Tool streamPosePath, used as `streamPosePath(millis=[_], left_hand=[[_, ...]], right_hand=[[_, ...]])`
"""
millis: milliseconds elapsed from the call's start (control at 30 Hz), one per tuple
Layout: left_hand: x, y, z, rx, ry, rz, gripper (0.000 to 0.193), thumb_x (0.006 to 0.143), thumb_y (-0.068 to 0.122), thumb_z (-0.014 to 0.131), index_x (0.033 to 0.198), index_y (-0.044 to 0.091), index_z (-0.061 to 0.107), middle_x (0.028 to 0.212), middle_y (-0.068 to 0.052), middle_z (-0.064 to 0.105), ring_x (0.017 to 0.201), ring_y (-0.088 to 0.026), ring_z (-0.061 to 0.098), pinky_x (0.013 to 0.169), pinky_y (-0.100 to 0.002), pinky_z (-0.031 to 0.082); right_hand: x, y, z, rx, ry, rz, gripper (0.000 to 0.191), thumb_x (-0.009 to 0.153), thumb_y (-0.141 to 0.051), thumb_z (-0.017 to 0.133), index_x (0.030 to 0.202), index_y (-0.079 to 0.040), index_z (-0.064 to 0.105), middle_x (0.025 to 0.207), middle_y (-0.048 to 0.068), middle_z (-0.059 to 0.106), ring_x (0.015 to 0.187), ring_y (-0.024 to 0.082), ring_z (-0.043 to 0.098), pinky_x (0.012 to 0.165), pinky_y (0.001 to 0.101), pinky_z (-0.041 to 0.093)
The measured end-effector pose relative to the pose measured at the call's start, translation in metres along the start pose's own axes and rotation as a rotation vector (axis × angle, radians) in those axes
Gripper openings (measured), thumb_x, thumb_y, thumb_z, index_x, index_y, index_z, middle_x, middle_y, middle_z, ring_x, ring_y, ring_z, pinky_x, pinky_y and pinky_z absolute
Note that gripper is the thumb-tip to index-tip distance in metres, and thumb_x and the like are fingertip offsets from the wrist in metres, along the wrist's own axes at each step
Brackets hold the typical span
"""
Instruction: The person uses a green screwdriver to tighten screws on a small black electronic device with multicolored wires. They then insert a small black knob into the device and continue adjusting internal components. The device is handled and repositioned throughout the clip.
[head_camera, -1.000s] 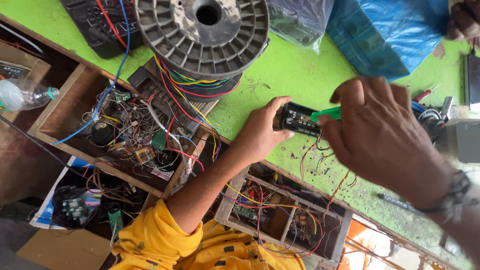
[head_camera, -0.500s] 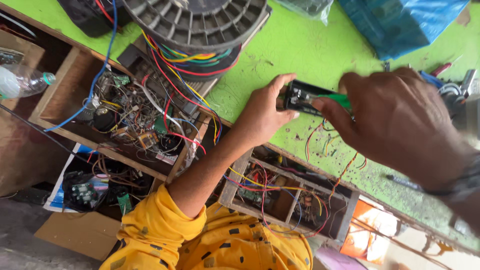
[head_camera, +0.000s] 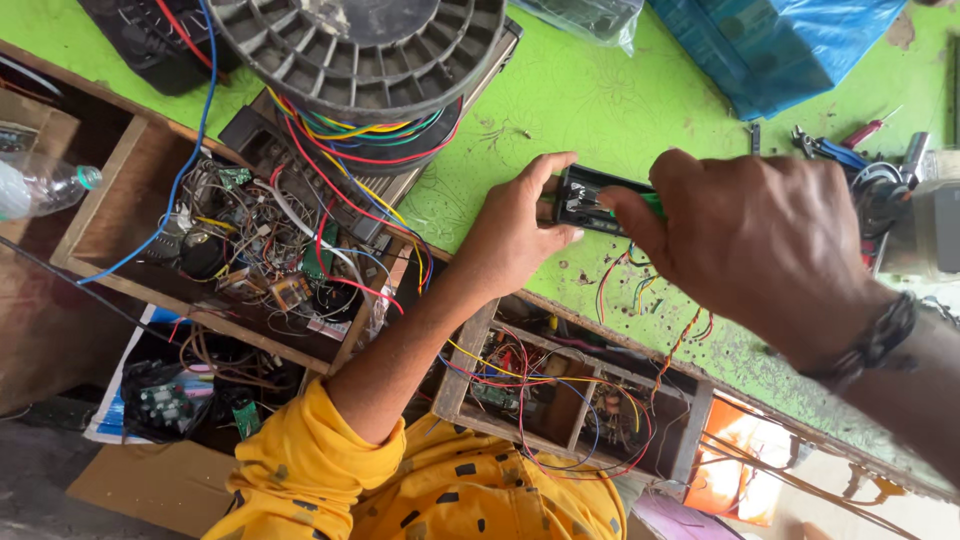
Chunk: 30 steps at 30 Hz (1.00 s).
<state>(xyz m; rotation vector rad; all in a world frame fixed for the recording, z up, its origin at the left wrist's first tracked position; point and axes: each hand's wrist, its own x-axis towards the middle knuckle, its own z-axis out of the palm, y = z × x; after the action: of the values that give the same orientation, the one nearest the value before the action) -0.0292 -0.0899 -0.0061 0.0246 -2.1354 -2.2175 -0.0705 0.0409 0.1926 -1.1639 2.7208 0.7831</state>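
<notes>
While both hands meet near the middle of the frame, the scene reads as follows.

Left hand (head_camera: 515, 235): thumb and fingers grasp the left end of a small black electronic module (head_camera: 592, 200), the thumb along its lower edge and the fingers curled over its top.
Right hand (head_camera: 765, 240): fingers pinched on a green-handled tool (head_camera: 652, 205) whose handle shows just past the fingertips, pressed against the module's right end.
Module position: between the two hands, just above the green tabletop (head_camera: 600, 90), right of centre; thin coloured leads (head_camera: 640, 290) trail below it.
Right wrist: a dark beaded bracelet (head_camera: 875, 345) sits on it, at the right of the frame.
Left sleeve: yellow patterned sleeve (head_camera: 300, 470) at the lower middle.
Upper middle: large grey plastic spool (head_camera: 365, 50) with coloured wires beneath it.
Left of frame: open wooden drawer (head_camera: 110, 190) crowded with wires and circuit parts.
Lower middle: second wooden tray (head_camera: 475, 350) holding boards and wires.
Far left: clear plastic bottle (head_camera: 45, 185).
Upper right: blue plastic bag (head_camera: 790, 45).
</notes>
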Motion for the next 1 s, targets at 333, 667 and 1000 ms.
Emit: streamPosePath(millis=[333,667,1000], left_hand=[[0.000,-0.003,0.001,-0.023,-0.006,0.021,0.072,0.081,-0.003,0.079,0.145,0.003,0.047,0.115,-0.014,0.073,0.092,-0.017,0.077,0.079,-0.031,0.062],[-0.002,0.000,0.001,0.053,-0.006,0.020,0.072,0.081,-0.001,0.081,0.144,0.004,0.047,0.111,-0.013,0.073,0.088,-0.017,0.076,0.077,-0.031,0.061],[-0.002,0.002,0.000,0.019,-0.015,0.063,0.073,0.082,-0.002,0.080,0.146,0.004,0.046,0.119,-0.014,0.072,0.097,-0.016,0.076,0.082,-0.030,0.062]], right_hand=[[-0.012,-0.001,0.010,0.160,0.310,-0.136,0.041,0.101,-0.043,0.062,0.083,-0.007,0.057,0.049,0.008,0.057,0.044,0.029,0.059,0.049,0.0415,0.046],[-0.009,0.008,0.023,0.234,0.163,-0.133,0.045,0.103,-0.046,0.057,0.083,-0.006,0.057,0.053,0.011,0.058,0.054,0.033,0.062,0.086,0.0529,0.050],[-0.010,0.004,0.006,0.174,0.157,-0.114,0.046,0.100,-0.048,0.054,0.079,-0.007,0.057,0.047,0.010,0.052,0.046,0.033,0.057,0.064,0.0478,0.053]])
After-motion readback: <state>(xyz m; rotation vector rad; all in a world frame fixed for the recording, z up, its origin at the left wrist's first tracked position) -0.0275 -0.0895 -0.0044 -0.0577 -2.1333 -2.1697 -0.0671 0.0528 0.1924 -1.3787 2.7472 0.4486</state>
